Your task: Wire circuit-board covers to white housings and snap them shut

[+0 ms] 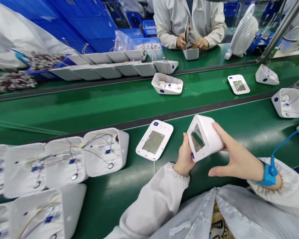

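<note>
My left hand (185,156) is closed around the lower left side of a white wedge-shaped device housing (211,134) with a display window, held tilted above the green bench. At its right side, my right hand (238,157) rests its outstretched fingers against the shell, with the thumb spread well away; some fingertips are hidden behind it. A blue wrist strap (267,174) with a coiled cord circles my right wrist. Left of the device, a white front panel (154,140) with a grey display lies face up on the bench.
Open white housings (106,152) with loose wires stand in rows at left. On the green belt (109,103) are another open housing (167,83) and a display panel (238,84). Across it, a co-worker's hands (191,43) hold an open device beside a white fan (243,35).
</note>
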`<state>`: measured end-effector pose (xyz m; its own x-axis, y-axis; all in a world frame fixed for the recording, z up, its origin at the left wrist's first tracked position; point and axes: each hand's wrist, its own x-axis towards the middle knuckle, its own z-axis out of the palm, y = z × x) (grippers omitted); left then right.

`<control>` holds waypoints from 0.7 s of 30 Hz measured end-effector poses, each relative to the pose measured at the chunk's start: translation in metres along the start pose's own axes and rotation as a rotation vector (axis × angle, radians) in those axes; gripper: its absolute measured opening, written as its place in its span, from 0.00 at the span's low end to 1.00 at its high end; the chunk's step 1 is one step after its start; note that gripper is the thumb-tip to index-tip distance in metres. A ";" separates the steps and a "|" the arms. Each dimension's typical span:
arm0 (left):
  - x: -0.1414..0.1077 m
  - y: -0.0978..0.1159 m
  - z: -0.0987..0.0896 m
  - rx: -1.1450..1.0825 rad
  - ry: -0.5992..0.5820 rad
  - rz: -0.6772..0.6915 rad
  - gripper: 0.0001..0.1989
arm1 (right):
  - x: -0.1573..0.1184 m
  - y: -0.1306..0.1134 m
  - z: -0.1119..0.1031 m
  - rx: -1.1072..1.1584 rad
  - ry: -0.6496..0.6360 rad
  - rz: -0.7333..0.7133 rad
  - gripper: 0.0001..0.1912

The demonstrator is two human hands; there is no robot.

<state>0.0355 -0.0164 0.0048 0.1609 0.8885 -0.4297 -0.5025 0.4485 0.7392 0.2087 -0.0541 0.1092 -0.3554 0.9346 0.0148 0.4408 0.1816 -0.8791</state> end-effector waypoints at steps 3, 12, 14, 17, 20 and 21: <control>-0.002 0.007 0.008 -0.151 0.195 -0.085 0.27 | 0.010 0.008 -0.007 0.140 0.043 0.181 0.53; 0.070 0.142 -0.015 1.097 0.172 0.383 0.19 | 0.128 0.075 -0.030 0.690 0.446 0.616 0.19; 0.102 0.170 -0.025 1.200 0.246 0.301 0.18 | 0.171 0.085 -0.036 0.468 0.501 0.577 0.20; 0.147 0.192 -0.043 1.189 0.350 0.227 0.18 | 0.224 0.096 -0.046 0.264 0.520 0.532 0.25; 0.181 0.199 -0.063 1.122 0.480 0.102 0.23 | 0.249 0.109 -0.062 0.090 0.500 0.507 0.27; 0.190 0.200 -0.070 1.093 0.512 0.066 0.25 | 0.251 0.114 -0.068 0.025 0.497 0.499 0.27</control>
<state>-0.0936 0.2352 0.0353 -0.3174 0.8823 -0.3476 0.5265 0.4688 0.7093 0.2261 0.2225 0.0449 0.3055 0.9345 -0.1828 0.4320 -0.3072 -0.8480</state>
